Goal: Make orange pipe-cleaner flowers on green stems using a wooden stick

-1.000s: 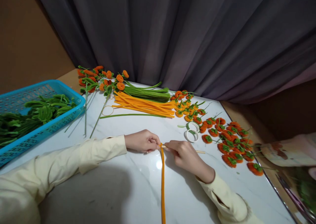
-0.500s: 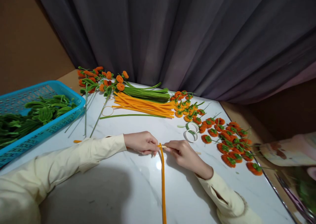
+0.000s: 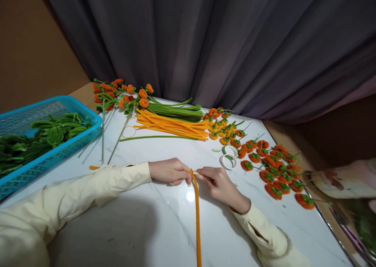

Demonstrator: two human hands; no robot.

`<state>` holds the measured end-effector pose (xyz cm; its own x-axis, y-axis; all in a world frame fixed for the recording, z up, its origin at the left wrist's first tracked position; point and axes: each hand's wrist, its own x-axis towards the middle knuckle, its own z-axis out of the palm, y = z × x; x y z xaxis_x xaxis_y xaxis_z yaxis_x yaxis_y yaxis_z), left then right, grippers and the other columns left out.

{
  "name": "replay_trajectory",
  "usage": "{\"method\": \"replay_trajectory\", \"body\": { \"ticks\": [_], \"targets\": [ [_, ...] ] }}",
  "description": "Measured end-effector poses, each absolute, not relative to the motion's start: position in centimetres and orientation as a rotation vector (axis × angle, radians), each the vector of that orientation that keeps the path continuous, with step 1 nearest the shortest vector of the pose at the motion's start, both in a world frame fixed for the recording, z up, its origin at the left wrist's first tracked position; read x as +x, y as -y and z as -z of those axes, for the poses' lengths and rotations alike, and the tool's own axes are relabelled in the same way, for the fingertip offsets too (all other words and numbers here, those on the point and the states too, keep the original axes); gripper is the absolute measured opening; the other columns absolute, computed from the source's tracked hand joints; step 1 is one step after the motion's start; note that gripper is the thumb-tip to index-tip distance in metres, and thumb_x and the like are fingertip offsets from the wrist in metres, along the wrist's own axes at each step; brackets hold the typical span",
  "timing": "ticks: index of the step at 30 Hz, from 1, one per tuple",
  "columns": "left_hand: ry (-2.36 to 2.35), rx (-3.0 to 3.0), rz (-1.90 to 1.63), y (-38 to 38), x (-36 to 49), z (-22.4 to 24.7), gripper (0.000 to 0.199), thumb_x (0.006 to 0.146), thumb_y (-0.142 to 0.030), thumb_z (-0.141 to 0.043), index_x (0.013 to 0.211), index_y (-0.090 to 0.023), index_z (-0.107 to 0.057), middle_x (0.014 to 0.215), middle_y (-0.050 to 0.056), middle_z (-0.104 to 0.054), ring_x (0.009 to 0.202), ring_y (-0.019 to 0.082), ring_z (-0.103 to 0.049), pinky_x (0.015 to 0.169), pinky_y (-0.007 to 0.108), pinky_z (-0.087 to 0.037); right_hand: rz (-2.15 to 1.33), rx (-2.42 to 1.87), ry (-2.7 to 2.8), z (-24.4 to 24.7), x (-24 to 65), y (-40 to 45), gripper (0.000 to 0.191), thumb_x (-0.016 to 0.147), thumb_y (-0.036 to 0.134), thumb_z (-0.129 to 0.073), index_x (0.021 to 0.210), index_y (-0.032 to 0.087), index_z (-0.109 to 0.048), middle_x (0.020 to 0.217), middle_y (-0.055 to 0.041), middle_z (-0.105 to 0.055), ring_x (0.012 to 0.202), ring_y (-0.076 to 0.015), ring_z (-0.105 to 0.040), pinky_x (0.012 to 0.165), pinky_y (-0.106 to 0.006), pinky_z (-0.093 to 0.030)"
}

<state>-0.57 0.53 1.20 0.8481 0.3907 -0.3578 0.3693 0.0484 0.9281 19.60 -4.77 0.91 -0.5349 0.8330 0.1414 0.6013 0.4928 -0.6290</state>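
An orange pipe-cleaner strip [image 3: 197, 224] hangs from between my hands down to the bottom edge of the view. Its upper end is looped round a thin pale stick [image 3: 196, 173]. My left hand [image 3: 174, 171] has its fingers closed on the strip's upper end. From the other side, my right hand [image 3: 217, 182] pinches the stick close to the loop. Beyond my hands lie a pile of orange strips [image 3: 173, 125], a bundle of green strips [image 3: 176, 111] and one separate green strip [image 3: 158, 137].
A blue basket [image 3: 96, 122] of green pieces stands at left. Small orange pumpkins [image 3: 268, 161] lie at right beside white rings [image 3: 228, 162]. More orange pieces [image 3: 143, 93] lie at the back left before a dark curtain [image 3: 182, 35]. Another person's sleeve [image 3: 343, 180] shows at right.
The strip's hanging part has shifted slightly right, and my fingers have turned a little at the loop. The view has moved slightly.
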Motion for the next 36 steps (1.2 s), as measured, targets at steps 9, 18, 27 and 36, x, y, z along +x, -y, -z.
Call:
{"method": "replay_trajectory", "body": {
  "ticks": [9, 18, 27, 36],
  "targets": [
    [-0.617, 1.568, -0.032, -0.5, -0.6, -0.9, 0.028, 0.088, -0.032, -0.042, 0.082, -0.012, -0.061, 0.041, -0.008, -0.039, 0.038, 0.006, -0.034, 0.044, 0.018, -0.03, -0.686, -1.203, 2.332, -0.6, 19.5, 5.0, 0.028, 0.09, 0.015, -0.038, 0.07, 0.015, -0.058, 0.06, -0.0018, -0.052, 0.054, -0.0123, -0.047, 0.054, -0.022, -0.033],
    [-0.617, 1.571, -0.031, -0.5, -0.5, -1.0, 0.031, 0.088, -0.034, -0.041, 0.084, -0.012, -0.062, 0.041, -0.008, -0.039, 0.038, 0.006, -0.033, 0.044, 0.019, -0.03, -0.645, -1.215, 2.358, -0.4, 19.5, 5.1, 0.026, 0.085, 0.011, -0.037, 0.07, 0.016, -0.056, 0.059, -0.001, -0.05, 0.053, -0.0126, -0.047, 0.053, -0.022, -0.033],
    [-0.589, 1.647, -0.032, -0.5, -0.5, -0.9, 0.028, 0.089, -0.029, -0.038, 0.086, -0.013, -0.061, 0.043, -0.008, -0.04, 0.04, 0.006, -0.036, 0.047, 0.017, -0.034, -0.678, -1.262, 2.342, -0.1, 19.2, 5.3, 0.021, 0.08, 0.007, -0.038, 0.071, 0.016, -0.055, 0.062, -0.0022, -0.054, 0.056, -0.0133, -0.049, 0.055, -0.022, -0.033],
    [-0.565, 1.84, -0.04, -0.5, -0.5, -0.6, 0.026, 0.09, -0.021, -0.036, 0.086, -0.014, -0.061, 0.046, -0.007, -0.042, 0.042, 0.006, -0.04, 0.049, 0.015, -0.036, -0.583, -1.372, 2.37, -0.5, 18.5, 5.8, 0.019, 0.073, 0.003, -0.039, 0.065, 0.018, -0.047, 0.057, 0.0018, -0.044, 0.05, -0.0117, -0.038, 0.051, -0.022, -0.025]
  ]
}}
